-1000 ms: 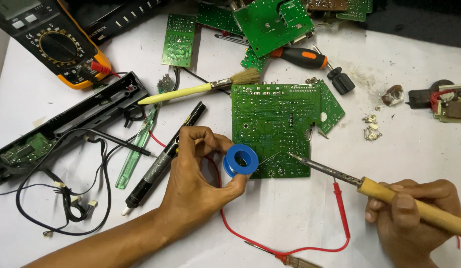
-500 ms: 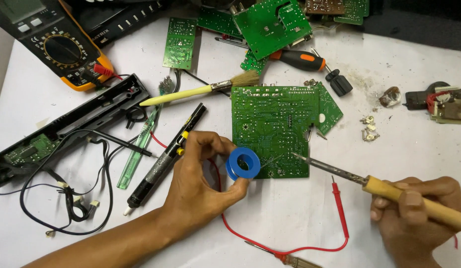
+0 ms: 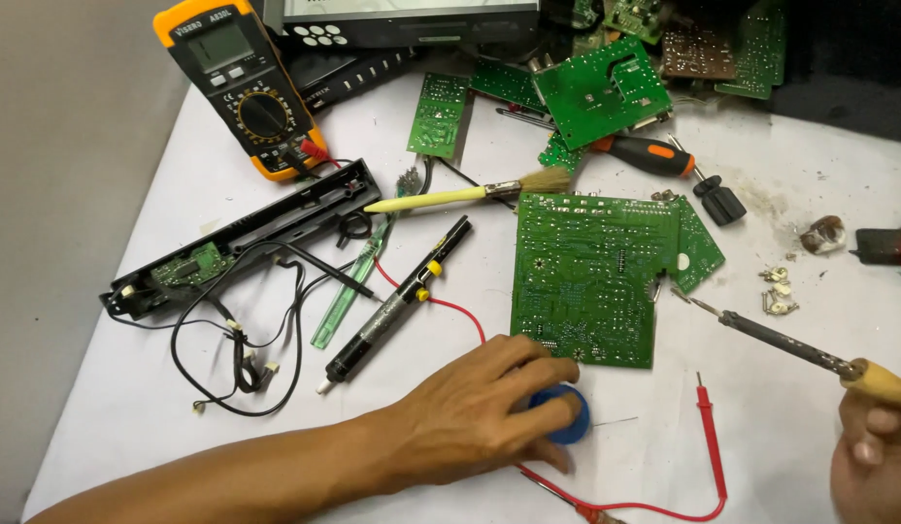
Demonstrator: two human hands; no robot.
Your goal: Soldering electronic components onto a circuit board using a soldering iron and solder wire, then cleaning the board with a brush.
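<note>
- White desk [image 3: 130, 408] fills the view, crowded with electronics repair gear, a grey wall or floor strip down the far left.
- Far left sits a yellow-cased multimeter [image 3: 242, 87], and below it a long black casing [image 3: 247, 238] with loose black wires [image 3: 242, 359] trailing off.
- Moving right, a black desoldering pump [image 3: 397, 306] lies slanted, with a yellow-handled brush [image 3: 460, 197] above it.
- Now the left hand [image 3: 470, 412]: it lies palm down, fingers loosely curled over a small blue solder spool [image 3: 567, 417], covering it more than gripping it. A thin strand pokes out to the right.
- That spool looks light and likely to roll, its wire soft and easily kinked; pinching the rim seems the safest hold.
- Just above, touching nothing but the desk, is the big green circuit board [image 3: 591, 277], stiff but fragile; best taken by its edges.
- Red probe lead [image 3: 708, 427] runs down the desk beside it.
- Right hand [image 3: 873, 456] is closed around the wooden handle of a soldering iron [image 3: 781, 335], tip raised near the board's right edge; hold it by the handle only.
</note>
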